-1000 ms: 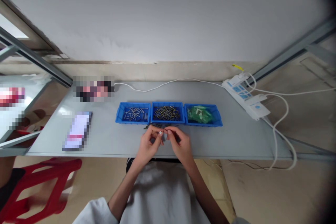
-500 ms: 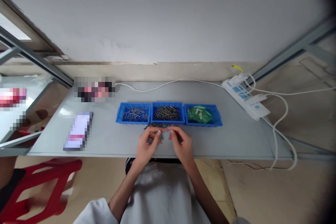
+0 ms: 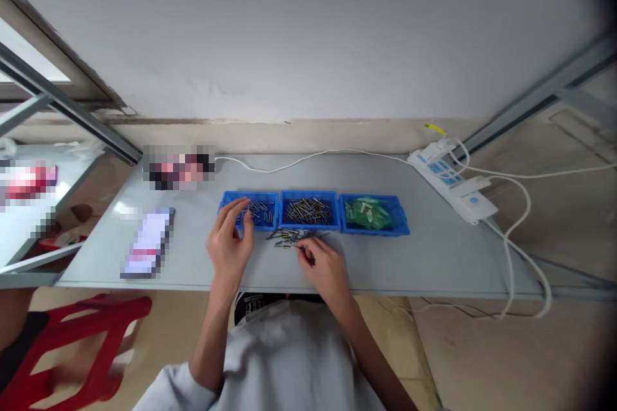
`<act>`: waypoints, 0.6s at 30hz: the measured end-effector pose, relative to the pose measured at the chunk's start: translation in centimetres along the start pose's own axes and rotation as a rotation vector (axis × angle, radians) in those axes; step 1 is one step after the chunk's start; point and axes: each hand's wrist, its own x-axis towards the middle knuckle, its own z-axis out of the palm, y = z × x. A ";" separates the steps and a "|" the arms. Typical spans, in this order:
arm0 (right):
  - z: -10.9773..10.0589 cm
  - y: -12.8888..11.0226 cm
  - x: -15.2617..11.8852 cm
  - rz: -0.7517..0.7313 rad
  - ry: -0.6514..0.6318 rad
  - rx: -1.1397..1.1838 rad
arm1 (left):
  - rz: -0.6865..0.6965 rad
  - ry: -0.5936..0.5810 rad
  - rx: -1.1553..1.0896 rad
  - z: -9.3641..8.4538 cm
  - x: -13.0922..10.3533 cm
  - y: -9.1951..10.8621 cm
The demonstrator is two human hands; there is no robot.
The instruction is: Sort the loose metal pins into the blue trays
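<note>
My left hand (image 3: 231, 241) is over the front left part of the left blue bin (image 3: 277, 213), thumb and fingers apart, with no object visible between them. Thin silver metal pins (image 3: 260, 209) lie in that bin. My right hand (image 3: 324, 263) is at the loose pile of metal pieces (image 3: 288, 237) on the table, in front of the middle bin (image 3: 308, 227). Its fingers are pinched together; whatever they hold is too small to make out. More long metal pieces (image 3: 308, 210) fill the middle bin.
The right blue bin (image 3: 400, 221) holds a green plastic bag (image 3: 369, 213). A white power strip (image 3: 453, 183) with cables lies at the back right of the table. At the left are a phone (image 3: 147, 244) and a blurred object (image 3: 180, 170); a red stool (image 3: 91, 347) stands below.
My hands have moved apart. The left went left and up to the left bin and opened; the right stayed near the pile, which now shows more.
</note>
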 end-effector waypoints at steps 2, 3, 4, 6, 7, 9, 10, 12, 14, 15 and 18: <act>0.0 0.0 0.0 -0.008 0.004 0.009 | 0.048 0.013 -0.096 0.2 -1.7 0.7; -0.1 0.0 0.0 -0.010 0.010 0.020 | 0.064 -0.003 -0.134 0.4 -2.8 1.2; -0.2 0.0 -0.1 -0.012 0.017 0.035 | 0.078 -0.043 -0.171 0.7 -3.9 1.6; -0.4 0.0 -0.1 -0.017 0.035 0.074 | 0.038 -0.176 -0.221 1.6 -5.8 2.5; -0.6 -0.1 -0.1 -0.021 0.043 0.095 | -0.003 -0.226 -0.237 2.1 -6.5 2.7; -0.9 -0.2 -0.1 -0.035 0.059 0.130 | -0.035 -0.325 -0.277 3.1 -7.5 3.0; -1.0 -0.3 -0.1 -0.043 0.068 0.143 | -0.009 -0.383 -0.293 3.5 -7.7 2.9; -1.3 -0.5 -0.2 -0.055 0.097 0.160 | 0.048 -0.470 -0.317 4.0 -7.8 2.6; -1.4 -0.7 -0.3 -0.061 0.138 0.170 | 0.078 -0.508 -0.331 4.2 -7.8 2.2; -1.4 -0.8 -0.3 -0.063 0.159 0.173 | 0.082 -0.515 -0.337 4.2 -7.8 2.0; -1.4 -1.0 -0.6 -0.070 0.200 0.177 | 0.087 -0.538 -0.355 4.3 -8.0 1.9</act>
